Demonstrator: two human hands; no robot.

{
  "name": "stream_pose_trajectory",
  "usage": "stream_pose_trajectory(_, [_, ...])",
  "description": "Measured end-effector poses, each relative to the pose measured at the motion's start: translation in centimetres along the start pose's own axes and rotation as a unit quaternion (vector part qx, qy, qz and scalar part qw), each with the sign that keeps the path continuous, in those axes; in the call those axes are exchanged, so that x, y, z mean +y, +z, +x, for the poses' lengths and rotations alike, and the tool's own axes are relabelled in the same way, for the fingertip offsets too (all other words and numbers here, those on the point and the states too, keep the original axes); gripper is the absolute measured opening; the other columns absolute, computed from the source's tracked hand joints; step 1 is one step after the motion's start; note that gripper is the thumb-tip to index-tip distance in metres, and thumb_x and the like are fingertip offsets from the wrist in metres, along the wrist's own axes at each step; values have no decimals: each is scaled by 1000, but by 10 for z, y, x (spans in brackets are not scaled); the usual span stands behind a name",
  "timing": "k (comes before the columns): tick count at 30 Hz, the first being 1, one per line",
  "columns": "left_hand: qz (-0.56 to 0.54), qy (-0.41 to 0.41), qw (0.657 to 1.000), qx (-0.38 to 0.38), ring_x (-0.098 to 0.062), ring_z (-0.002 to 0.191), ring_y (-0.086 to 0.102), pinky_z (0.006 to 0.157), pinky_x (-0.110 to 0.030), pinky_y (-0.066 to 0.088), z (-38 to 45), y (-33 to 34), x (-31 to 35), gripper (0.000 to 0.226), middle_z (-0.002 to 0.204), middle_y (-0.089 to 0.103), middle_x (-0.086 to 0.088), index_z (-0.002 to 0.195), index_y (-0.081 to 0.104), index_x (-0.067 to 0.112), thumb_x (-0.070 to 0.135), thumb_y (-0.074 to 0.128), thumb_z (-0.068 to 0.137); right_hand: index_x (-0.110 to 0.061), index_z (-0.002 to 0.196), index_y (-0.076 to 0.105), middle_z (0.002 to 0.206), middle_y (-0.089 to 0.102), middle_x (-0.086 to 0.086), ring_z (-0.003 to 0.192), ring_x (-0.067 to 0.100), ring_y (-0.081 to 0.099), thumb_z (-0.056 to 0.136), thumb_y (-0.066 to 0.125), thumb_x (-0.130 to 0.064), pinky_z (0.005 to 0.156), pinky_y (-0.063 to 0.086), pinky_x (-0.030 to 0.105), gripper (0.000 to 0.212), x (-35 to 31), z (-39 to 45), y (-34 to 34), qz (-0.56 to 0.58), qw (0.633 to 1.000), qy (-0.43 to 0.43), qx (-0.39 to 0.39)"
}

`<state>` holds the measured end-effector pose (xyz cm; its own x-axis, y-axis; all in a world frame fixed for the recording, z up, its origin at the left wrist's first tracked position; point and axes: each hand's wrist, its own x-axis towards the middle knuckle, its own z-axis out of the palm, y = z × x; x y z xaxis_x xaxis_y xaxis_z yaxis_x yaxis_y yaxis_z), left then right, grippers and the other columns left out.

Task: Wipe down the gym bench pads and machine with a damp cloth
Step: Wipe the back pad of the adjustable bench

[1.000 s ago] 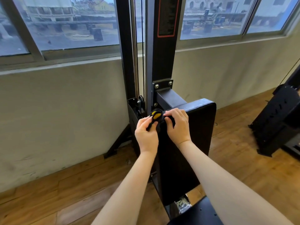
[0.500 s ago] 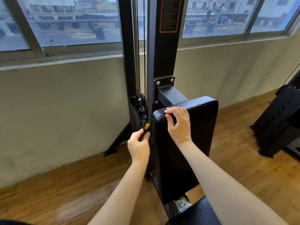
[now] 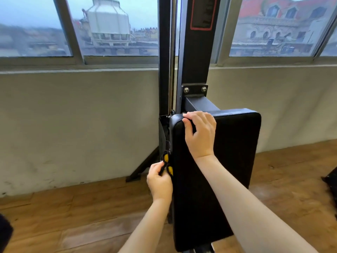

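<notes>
Mostly wood floor [image 3: 73, 216], beige wall [image 3: 82, 125] w/ windows [image 3: 113, 28] behind pad [image 3: 228, 161].

The pad [image 3: 235, 161], centre frame, looks like smooth black vinyl with a slight sheen on its top edge, the post [image 3: 197, 52] above it is matt black painted metal with two shiny bolts [image 3: 186, 90], the cloth [image 3: 166, 164] is fuzzy black-and-yellow fabric, and the floor [image 3: 73, 216] is semi-gloss wood planks.

Wide metal-framed windows [image 3: 116, 28] run across the top, a plain beige plaster wall [image 3: 82, 125] sits below them, and brown wooden plank flooring [image 3: 73, 216] spreads underneath.
</notes>
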<state>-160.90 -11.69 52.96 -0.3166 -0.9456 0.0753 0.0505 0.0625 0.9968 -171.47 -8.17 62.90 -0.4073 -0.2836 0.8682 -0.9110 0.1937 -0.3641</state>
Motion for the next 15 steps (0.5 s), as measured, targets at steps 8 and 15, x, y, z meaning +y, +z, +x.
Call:
stream_pose_trajectory(8, [-88,162,981,-58,-12,84,65,80,-30,55,39,-5,37,12,89,71,-2,96,72,17,15,63,90,-15,133,51,152,26,-2,143,12,17,91,58,-13,114,9,21,43,17,-47,-31,45,994,-6,-104])
stream_pose_trajectory(15, [-62,251,964,-67,-12,80,64,74,-23,52,30,1,-5,17,90,70,-6,101,73,7,13,62,90,-15,145,33,156,19,0,145,14,11,94,54,-25,108,7,16,56,24,-104,-15,-79,993,-39,-82])
